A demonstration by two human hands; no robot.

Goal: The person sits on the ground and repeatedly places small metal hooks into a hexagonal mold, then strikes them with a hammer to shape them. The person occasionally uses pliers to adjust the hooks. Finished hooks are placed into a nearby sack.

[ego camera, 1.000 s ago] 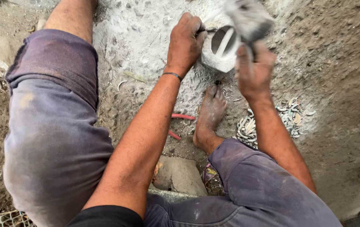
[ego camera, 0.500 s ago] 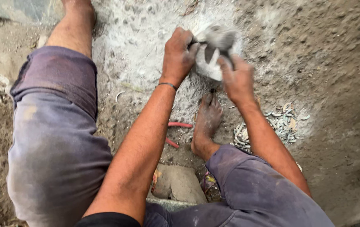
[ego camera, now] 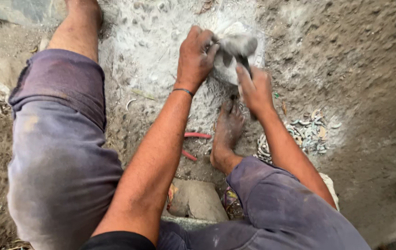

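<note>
head view: one frame, looking down at a seated person's legs and arms
left hand (ego camera: 195, 58): upper centre of frame, fingers curled tight on the left edge of a pale round stone (ego camera: 228, 69), thin band on the wrist
right hand (ego camera: 256, 90): just right of and below the left, fist closed around the dark handle of a hammer (ego camera: 239, 46)
hammer: grey head blurred, sitting over the top of the stone, upper centre; contact with the stone can't be told
stone: upper centre, on the ground between the two hands, mostly covered by them and the hammer head
ground (ego camera: 151, 51): pale grey dust around the stone, brown dirt to the right and left edges
bare foot (ego camera: 225, 134): centre of frame, just below the stone, toes pointing up toward it
red sticks (ego camera: 193, 143): two short ones, left of the foot, on the dirt
chips (ego camera: 309, 132): pile of small curved pale pieces, right of centre, near the right forearm
block (ego camera: 198, 199): tan stone, lower centre, between the legs
trousers (ego camera: 59, 153): dusty purple-grey, left leg filling lower left, right knee lower right
</note>
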